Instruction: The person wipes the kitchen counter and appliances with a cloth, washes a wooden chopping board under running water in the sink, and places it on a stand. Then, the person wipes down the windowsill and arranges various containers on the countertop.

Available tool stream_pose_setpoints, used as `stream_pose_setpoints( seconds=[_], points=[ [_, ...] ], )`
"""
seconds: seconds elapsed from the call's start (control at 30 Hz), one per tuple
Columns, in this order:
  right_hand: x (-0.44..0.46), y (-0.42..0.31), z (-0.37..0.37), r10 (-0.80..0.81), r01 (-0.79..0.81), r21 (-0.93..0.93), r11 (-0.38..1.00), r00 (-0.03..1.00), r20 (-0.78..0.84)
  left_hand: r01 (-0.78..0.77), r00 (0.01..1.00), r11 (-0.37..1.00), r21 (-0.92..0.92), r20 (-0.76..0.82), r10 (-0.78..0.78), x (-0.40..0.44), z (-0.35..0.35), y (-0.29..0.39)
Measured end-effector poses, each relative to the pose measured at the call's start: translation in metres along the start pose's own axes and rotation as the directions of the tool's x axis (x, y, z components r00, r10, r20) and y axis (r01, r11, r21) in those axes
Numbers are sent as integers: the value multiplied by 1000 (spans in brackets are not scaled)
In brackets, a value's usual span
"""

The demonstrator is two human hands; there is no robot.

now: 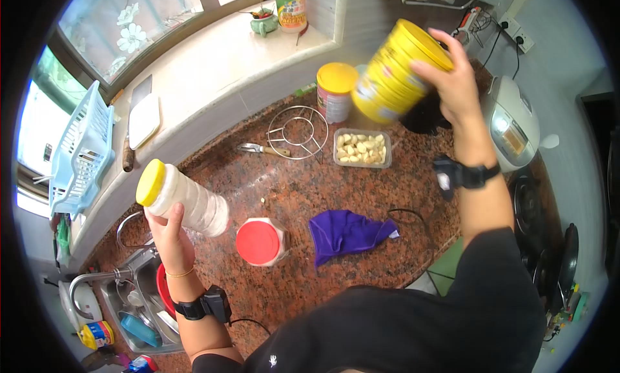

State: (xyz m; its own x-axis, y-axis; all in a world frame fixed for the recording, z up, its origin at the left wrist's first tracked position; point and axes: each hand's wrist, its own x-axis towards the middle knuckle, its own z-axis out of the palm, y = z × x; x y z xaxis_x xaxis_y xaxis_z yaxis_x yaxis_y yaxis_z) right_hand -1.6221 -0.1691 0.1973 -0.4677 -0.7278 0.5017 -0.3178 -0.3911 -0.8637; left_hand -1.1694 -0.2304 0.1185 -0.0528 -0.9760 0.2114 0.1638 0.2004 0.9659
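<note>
My left hand (170, 234) is closed around a clear plastic jar (194, 202) with a yellow lid, tilted above the counter near the sink. What fills the jar looks pale. On the right, my right hand (452, 79) grips a yellow can (402, 73) near its upper end, raised and tilted over the back of the counter. Just below that can is a clear plastic tub (363, 165) of peeled garlic cloves (361, 147). A red-lidded jar (258, 242) stands between my arms, and a crumpled purple cloth (345, 234) lies to its right.
A wire rack (298, 133), a peeler-like tool (263, 150) and a yellow-lidded can (336, 92) occupy the counter's back. The rice cooker (510, 124) stands right. At left are the sink (116, 308) with dishes and a blue dish rack (81, 157).
</note>
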Motion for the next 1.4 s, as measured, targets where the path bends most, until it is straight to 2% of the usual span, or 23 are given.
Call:
stream_pose_setpoints(
  seconds=[0.07,0.17,0.27,0.37,0.4,0.43,0.5,0.57,0.6,0.63,0.7,0.77,0.8,0.83,0.9,0.93,0.97,1.03,1.13,1.23,1.3,1.33,1.4],
  points=[
    [-36,-6,-36,104,-104,-114,988,995,-12,-8,1000,995,-100,22,10,-10,5,11],
    [-92,25,-90,20,-55,-519,853,997,-73,49,996,965,-257,84,-29,-27,20,32],
    [-133,62,-125,21,-101,-593,799,990,-141,176,951,903,-392,304,-54,-49,61,33],
    [-158,91,-153,-52,-136,-661,738,965,-256,411,821,895,-171,497,-281,-71,133,11],
    [-163,101,-161,-64,-159,-710,686,959,-277,410,815,892,-191,516,-264,-80,161,-3],
    [-164,106,-166,-79,-179,-754,633,953,-292,425,731,904,-38,603,-319,-86,180,-18],
    [-152,89,-169,-21,-200,-732,651,960,-281,192,754,977,89,624,-204,-108,217,-60],
    [-140,51,-161,-110,-107,-943,316,983,-149,61,701,988,143,698,-145,-123,251,-68],
    [-132,33,-152,-238,-33,-966,256,966,-96,-14,716,987,158,691,-100,-133,266,-77],
    [-126,20,-146,-235,-25,-965,262,968,-89,-8,700,992,126,709,-85,-140,281,-94],
    [-120,4,-134,51,-30,-777,628,999,3,-151,696,969,196,717,-37,-153,304,-115],
    [-122,-1,-114,336,-186,-517,836,918,213,-170,698,958,229,715,-47,-161,316,-131],
    [-128,-6,-107,355,-163,-502,849,880,314,-147,700,972,182,714,-28,-162,314,-133],
    [-134,0,-105,238,102,-573,813,840,487,-153,713,970,190,701,-25,-154,308,-134],
    [-153,2,-99,292,227,-649,726,753,590,-203,768,852,483,618,-168,-127,275,-136],
    [-160,1,-96,287,253,-691,677,774,565,121,810,851,511,445,-382,-106,260,-158],
    [-164,2,-93,282,277,-729,626,791,543,436,762,771,464,265,-591,-83,252,-178],
    [-161,13,-101,295,303,-737,604,774,560,721,685,686,97,47,-727,-55,254,-171],
    [-146,20,-119,306,341,-749,568,757,577,782,620,621,-42,-33,-784,-32,265,-188],
    [-125,21,-125,318,400,-706,584,688,653,735,667,670,-100,-70,-742,-29,274,-200],
    [-117,34,-128,271,529,-595,605,565,779,727,686,683,73,-124,-717,-35,279,-193],
    [-114,31,-128,293,539,-618,572,569,768,722,691,671,171,-113,-714,-34,280,-190],
    [-116,21,-124,310,523,-672,525,618,723,386,875,603,698,-70,-479,-31,275,-218]
  ],
)
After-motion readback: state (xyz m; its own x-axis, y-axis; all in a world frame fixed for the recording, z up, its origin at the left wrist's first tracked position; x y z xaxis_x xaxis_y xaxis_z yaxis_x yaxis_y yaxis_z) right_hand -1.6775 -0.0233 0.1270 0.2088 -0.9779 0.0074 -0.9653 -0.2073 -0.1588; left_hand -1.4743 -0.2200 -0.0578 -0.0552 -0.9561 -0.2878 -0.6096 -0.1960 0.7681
